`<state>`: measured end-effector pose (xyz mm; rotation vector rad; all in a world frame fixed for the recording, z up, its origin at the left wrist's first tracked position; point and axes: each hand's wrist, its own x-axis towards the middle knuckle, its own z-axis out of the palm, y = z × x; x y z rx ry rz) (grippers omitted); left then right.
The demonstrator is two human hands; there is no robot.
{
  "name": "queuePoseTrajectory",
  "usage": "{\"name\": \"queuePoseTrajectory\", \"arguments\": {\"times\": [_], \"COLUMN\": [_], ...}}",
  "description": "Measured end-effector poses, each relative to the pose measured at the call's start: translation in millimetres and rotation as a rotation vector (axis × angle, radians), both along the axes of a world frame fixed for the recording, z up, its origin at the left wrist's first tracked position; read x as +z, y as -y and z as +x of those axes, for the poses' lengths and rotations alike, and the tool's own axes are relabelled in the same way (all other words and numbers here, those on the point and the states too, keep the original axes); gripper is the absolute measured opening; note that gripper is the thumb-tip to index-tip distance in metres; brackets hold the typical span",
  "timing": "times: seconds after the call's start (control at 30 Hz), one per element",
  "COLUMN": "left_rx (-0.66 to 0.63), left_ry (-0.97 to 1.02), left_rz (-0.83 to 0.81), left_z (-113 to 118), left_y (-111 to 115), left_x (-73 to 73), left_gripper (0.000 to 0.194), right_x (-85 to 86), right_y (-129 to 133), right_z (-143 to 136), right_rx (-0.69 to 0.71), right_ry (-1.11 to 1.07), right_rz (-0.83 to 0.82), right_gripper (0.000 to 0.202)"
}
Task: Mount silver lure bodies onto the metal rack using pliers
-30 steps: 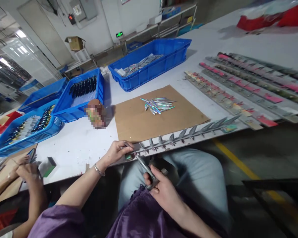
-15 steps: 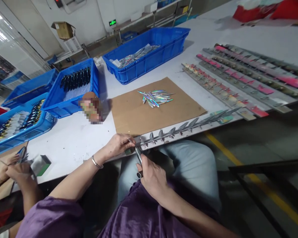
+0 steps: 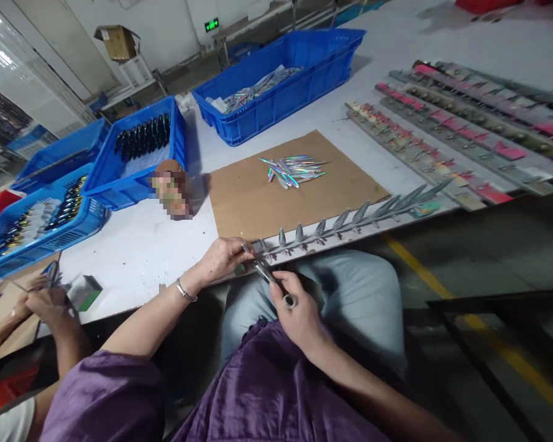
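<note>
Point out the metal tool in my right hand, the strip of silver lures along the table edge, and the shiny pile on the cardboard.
metal tool (image 3: 268, 274), head view, on its shaft.
strip of silver lures (image 3: 350, 221), head view, mid-strip.
shiny pile (image 3: 292, 170), head view, centre of the heap.

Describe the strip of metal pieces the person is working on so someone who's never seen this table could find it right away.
Start at the brown cardboard sheet in the middle of the white table. Along the table edge just below it lies the grey strip, its near end pinched by the left hand while the right hand holds pliers. Unlike the strips with pink tags farther right, it is bare dull grey.
</note>
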<state>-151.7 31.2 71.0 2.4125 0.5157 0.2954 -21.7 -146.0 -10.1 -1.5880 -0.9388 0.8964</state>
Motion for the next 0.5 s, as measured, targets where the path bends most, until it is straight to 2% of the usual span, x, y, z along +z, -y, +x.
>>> {"name": "queuePoseTrajectory", "arguments": {"times": [0.07,0.1,0.13,0.17,0.23,0.3,0.33,0.4,0.47,0.5], "left_rx": [0.017,0.026,0.031,0.032,0.034,0.037,0.041,0.054,0.068,0.071], "left_ry": [0.000,0.004,0.011,0.018,0.046,0.066,0.070,0.069,0.064,0.062], "left_rz": [-0.003,-0.005,-0.008,-0.012,-0.017,-0.019,-0.020,-0.018,-0.010,-0.004], "left_z": [0.3,0.4,0.4,0.3,-0.2,-1.1,-1.5,-2.1,-2.4,-2.3], "left_y": [0.6,0.8,0.9,0.8,0.4,-0.2,-0.4,-0.3,0.4,0.8], "left_x": [0.2,0.0,-0.3,-0.9,-2.7,-5.0,-6.0,-7.4,-7.6,-7.4], "left_gripper": [0.041,0.040,0.039,0.039,0.037,0.036,0.035,0.033,0.032,0.031], "right_x": [8.4,12.0,14.8,16.3,15.4,10.4,7.2,1.9,0.2,1.3], "right_y": [3.0,3.0,1.9,0.0,-5.9,-12.3,-14.9,-17.7,-16.1,-13.7], "right_z": [0.9,-0.1,-1.8,-4.0,-8.2,-9.7,-8.9,-4.7,1.8,5.5], "right_rx": [0.079,0.129,0.159,0.166,0.136,0.114,0.127,0.176,0.185,0.162], "right_ry": [0.462,0.582,0.601,0.501,0.099,-0.275,-0.387,-0.469,-0.535,-0.500], "right_rz": [-0.017,-0.050,-0.089,-0.117,-0.125,-0.102,-0.093,-0.095,-0.095,-0.083], "right_gripper": [0.028,0.027,0.025,0.021,0.022,0.035,0.042,0.051,0.051,0.048]}}
